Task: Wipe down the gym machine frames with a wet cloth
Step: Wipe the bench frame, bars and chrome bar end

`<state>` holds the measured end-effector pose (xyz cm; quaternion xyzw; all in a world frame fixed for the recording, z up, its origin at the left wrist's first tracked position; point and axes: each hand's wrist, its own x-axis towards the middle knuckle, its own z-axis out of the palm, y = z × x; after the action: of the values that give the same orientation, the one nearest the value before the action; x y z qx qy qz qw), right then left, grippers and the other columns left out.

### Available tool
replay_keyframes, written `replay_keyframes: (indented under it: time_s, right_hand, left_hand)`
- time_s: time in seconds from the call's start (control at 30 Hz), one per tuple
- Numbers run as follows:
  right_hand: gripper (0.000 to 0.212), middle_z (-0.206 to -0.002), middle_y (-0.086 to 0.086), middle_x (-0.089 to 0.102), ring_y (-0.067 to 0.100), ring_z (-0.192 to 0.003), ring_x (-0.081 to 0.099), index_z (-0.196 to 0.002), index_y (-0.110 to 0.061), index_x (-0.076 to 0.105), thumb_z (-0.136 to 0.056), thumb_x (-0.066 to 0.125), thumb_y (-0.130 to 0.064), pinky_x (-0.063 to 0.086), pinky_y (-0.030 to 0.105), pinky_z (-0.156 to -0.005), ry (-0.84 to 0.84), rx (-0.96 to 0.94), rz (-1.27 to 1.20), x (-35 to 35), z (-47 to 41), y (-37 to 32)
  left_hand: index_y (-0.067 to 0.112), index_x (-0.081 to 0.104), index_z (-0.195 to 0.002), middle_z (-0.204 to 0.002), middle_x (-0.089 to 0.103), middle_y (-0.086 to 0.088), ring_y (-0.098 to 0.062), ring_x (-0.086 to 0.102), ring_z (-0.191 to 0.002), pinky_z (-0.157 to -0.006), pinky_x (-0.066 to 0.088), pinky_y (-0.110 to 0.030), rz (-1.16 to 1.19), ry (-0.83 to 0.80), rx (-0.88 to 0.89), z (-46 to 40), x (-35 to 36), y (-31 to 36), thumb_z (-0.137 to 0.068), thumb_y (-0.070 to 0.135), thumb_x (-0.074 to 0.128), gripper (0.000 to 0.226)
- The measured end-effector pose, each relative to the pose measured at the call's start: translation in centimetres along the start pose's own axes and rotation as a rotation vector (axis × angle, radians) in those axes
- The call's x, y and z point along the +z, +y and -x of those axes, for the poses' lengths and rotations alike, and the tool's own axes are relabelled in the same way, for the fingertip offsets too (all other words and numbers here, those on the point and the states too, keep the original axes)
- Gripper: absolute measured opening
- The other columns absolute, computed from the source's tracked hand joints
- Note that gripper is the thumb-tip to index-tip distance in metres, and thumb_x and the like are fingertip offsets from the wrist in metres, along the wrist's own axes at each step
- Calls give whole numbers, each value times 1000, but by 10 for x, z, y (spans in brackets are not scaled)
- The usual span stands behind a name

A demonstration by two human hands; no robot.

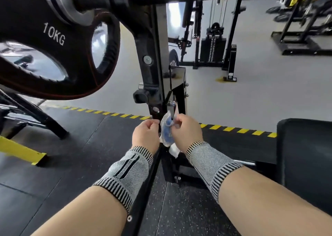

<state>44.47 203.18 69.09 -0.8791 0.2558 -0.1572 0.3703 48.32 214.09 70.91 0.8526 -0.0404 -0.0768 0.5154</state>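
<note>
Two hands low on the upright frame (158,85), cloth between them.
Left hand (146,134) curled, contents unclear; right hand (186,134) pinches the blue-white cloth (166,132) against the post. Best to wrap it round and stroke downward past the bolts.

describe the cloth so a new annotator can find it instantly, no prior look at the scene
Start at the big black 10KG weight plate upper left, then follow the black upright frame post down to where it meets the floor mat. There, the left hand and right hand meet, and the cloth is bunched between them. It is the only soft, blue-and-white thing among black steel.
</note>
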Motion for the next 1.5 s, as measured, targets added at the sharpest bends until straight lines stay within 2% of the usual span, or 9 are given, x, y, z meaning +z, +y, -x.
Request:
replay_keyframes:
  time_s: [0.13, 0.3, 0.43, 0.67, 0.8, 1.0, 1.13, 1.3, 1.5]
  right_hand:
    - [14, -94, 5, 65, 22, -84, 58, -99, -14, 62, -87, 56, -19, 34, 23, -64, 125, 123, -94, -34, 49, 4]
    - [23, -107, 8, 66, 25, -100, 60, -109, -12, 61, -90, 56, -23, 39, 25, -76, 276, 218, -132, -76, 166, 8]
    - [17, -100, 2, 65, 22, -99, 60, -106, -21, 61, -93, 53, -28, 43, 27, -81, 463, 354, -145, -103, 283, 22]
    - [13, -86, -4, 60, 18, -83, 57, -92, -19, 55, -91, 55, -32, 38, 26, -68, 714, 572, -47, -168, 457, 57]
    - [10, -90, -4, 59, 18, -85, 55, -93, -20, 55, -91, 56, -30, 39, 26, -73, 848, 672, -39, -209, 546, 81]
    - [9, -90, -3, 61, 17, -85, 56, -96, -19, 59, -90, 53, -18, 38, 25, -70, 929, 748, -28, -274, 681, 128]
    - [11, -91, -1, 67, 21, -87, 60, -92, -17, 63, -85, 56, -12, 48, 30, -76, 902, 729, -39, -318, 768, 179]
    - [19, -79, -6, 67, 21, -81, 65, -68, -30, 59, -77, 64, -14, 55, 41, -78, 818, 682, -135, -372, 865, 233]
    - [9, -87, -4, 68, 17, -85, 64, -86, -22, 60, -81, 61, -14, 53, 40, -83, 788, 662, -161, -425, 895, 283]
  left_hand:
    - [26, 55, -76, -81, 55, 5, -16, 48, -81, -70, 40, -26, -95, -195, 120, 41, 0, 8, -97, 20, 46, 23]
    - [33, 49, -80, -87, 57, -2, -26, 58, -92, -92, 51, -47, -54, -587, 188, 133, 6, 7, -100, 32, 46, 21]
    - [25, 52, -77, -79, 59, -4, -23, 61, -72, -74, 57, -38, 30, -817, 188, 233, 6, -4, -100, 29, 50, 23]
    - [3, 62, -76, -68, 58, -9, -25, 56, -65, -62, 51, -37, -73, -1053, 342, 396, 20, -14, -87, 40, 54, 40]
    - [-5, 61, -84, -69, 54, -10, -21, 53, -62, -55, 50, -34, -73, -1127, 411, 485, 37, -10, -90, 28, 53, 34]
    - [16, 65, -80, -83, 66, -9, -24, 62, -74, -78, 59, -45, -78, -1288, 404, 632, 74, -13, -90, 25, 57, 15]
    - [7, 60, -80, -71, 57, -9, -24, 52, -66, -65, 49, -43, -93, -1337, 468, 741, 101, -24, -79, 36, 54, 30]
    - [10, 53, -68, -64, 54, -5, -23, 51, -66, -67, 50, -41, -176, -1249, 492, 861, 139, -42, -85, 29, 55, 26]
    - [11, 49, -72, -72, 55, -6, -22, 51, -70, -64, 45, -33, -245, -1094, 568, 921, 185, -26, -96, 19, 47, 26]
